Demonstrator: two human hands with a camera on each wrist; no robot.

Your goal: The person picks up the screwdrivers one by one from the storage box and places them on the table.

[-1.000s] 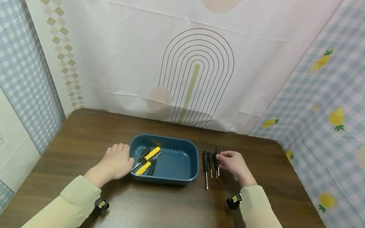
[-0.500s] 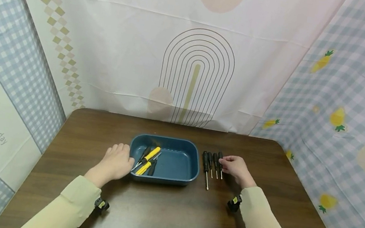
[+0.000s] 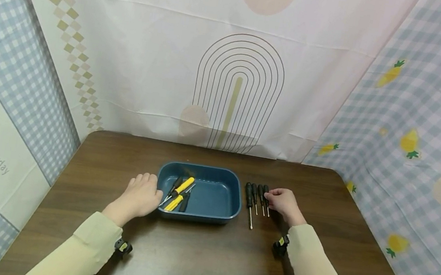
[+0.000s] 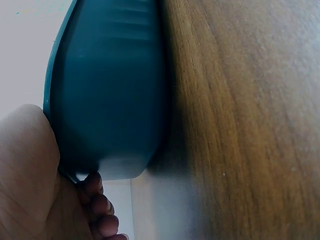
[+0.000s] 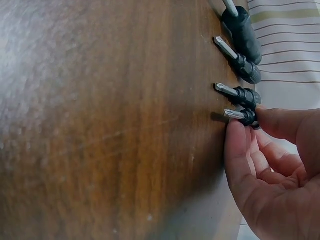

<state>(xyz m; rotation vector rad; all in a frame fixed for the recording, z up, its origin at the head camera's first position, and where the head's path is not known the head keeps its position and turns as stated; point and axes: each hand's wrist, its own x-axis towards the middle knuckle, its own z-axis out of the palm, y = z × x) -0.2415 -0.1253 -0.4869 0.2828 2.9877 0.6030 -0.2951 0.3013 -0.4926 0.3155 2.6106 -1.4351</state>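
Observation:
My left hand (image 3: 141, 195) grips the left rim of a dark blue rectangular tray (image 3: 212, 198); the left wrist view shows the thumb and curled fingers at the tray's (image 4: 110, 95) edge. Between thumb and fingertips, my right hand (image 3: 286, 205) pinches the rightmost black-handled screwdriver (image 5: 247, 118) of a row to the right of the tray. Its metal tip points toward me, and part of its handle is hidden by the fingers. Beside it, side by side, lie more black screwdrivers, the leftmost screwdriver (image 3: 249, 194) being the longest.
Inside the tray's left part, a yellow-handled screwdriver (image 3: 185, 184) lies crossed among other yellow and black ones. Everything stands on a brown wooden table (image 3: 196, 259). A patterned white cloth (image 3: 150, 68) hangs behind the table, with checked cloth at both sides.
The right hand has moved the rightmost screwdriver slightly right, clear of its neighbour, and down into line with the row. The left hand and tray have stayed put.

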